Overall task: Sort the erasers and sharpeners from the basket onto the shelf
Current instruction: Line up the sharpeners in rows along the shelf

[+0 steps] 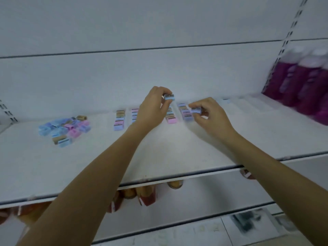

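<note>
My left hand (152, 108) pinches a blue sharpener (169, 97) above the white shelf (177, 151). To its right, my right hand (208, 116) pinches a second blue sharpener (196, 110) just above the shelf surface. Several neat rows of pastel sharpeners (119, 119) lie on the shelf under and between both hands; my left hand hides part of them. A loose pile of blue, pink and tan sharpeners (64, 128) lies further left on the shelf. No basket is in view.
Purple bottles (301, 82) stand at the shelf's right end. A small blue item (226, 100) lies near the back wall right of the rows. Brown and orange packages (147, 194) sit on the lower shelf under the front edge.
</note>
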A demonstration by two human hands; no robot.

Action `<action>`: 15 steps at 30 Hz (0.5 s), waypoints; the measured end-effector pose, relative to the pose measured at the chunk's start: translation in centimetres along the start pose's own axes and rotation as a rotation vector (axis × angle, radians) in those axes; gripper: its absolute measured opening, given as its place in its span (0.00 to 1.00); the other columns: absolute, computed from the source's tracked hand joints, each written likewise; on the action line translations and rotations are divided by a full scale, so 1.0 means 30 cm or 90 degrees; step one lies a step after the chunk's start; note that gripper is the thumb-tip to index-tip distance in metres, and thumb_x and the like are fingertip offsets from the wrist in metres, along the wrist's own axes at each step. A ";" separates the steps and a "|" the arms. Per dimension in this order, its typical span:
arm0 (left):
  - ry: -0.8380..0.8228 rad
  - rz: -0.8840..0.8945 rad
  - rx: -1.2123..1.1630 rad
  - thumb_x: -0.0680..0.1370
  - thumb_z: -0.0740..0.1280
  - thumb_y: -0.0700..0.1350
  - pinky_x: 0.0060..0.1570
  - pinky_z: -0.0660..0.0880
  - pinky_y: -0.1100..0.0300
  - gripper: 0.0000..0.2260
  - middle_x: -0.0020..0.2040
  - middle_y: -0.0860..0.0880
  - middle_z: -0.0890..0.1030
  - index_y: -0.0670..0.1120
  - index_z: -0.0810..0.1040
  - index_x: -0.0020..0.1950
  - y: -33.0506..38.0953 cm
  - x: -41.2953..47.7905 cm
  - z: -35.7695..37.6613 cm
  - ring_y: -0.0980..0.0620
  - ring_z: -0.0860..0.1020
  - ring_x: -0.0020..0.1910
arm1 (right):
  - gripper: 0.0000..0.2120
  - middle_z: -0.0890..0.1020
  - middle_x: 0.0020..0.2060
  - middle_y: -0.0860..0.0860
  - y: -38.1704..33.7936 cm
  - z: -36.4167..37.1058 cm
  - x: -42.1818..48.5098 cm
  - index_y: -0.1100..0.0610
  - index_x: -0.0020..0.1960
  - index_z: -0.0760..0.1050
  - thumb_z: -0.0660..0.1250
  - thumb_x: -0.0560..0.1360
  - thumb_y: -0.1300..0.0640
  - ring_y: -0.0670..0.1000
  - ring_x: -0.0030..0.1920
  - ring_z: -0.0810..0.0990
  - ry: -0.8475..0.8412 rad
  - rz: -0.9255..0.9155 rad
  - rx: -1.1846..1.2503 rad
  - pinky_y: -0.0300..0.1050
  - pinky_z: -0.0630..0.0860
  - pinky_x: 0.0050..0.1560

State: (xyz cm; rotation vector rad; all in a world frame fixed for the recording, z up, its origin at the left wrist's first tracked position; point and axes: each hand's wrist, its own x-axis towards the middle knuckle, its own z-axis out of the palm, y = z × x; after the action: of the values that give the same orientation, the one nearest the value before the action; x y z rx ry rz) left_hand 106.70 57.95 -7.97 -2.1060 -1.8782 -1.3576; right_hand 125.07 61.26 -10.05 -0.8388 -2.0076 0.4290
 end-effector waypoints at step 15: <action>-0.217 0.079 -0.054 0.75 0.65 0.38 0.50 0.70 0.64 0.09 0.54 0.44 0.77 0.41 0.77 0.55 0.213 0.306 0.376 0.50 0.76 0.50 | 0.04 0.79 0.43 0.49 0.405 -0.402 0.095 0.59 0.46 0.79 0.67 0.73 0.65 0.42 0.41 0.76 0.156 0.187 -0.172 0.30 0.70 0.44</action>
State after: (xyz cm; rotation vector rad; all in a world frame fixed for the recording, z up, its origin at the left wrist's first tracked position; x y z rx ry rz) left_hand 117.52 69.49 -6.32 -2.5888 -1.7794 -1.1309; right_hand 138.93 71.66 -8.87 -1.2984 -1.7429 0.2054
